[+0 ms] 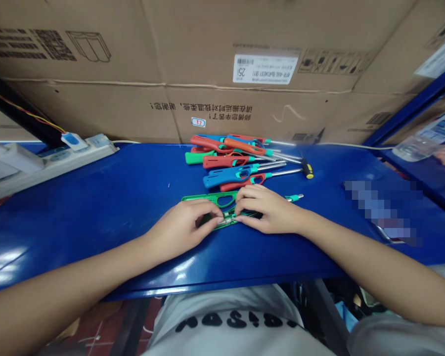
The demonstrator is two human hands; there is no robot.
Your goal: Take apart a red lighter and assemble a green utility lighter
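Right behind the worktop (133,207) I see brown cardboard (203,59) filling the back like a wall, its printing upside down and a white label (261,68) stuck on it. The worktop is glossy blue, and light glares white off its left end. A blue beam (415,110) slants along the right, a dark post (11,95) at the back left. Below shows reddish tiled floor (106,326) with pale joints.

1. The top (222,341) worn is pale grey, loose and lightly creased.
2. Bold, rounded black lettering (239,319) runs across its front.
3. Left hand (185,222), right hand (269,210) and forearms (371,264) are bare.
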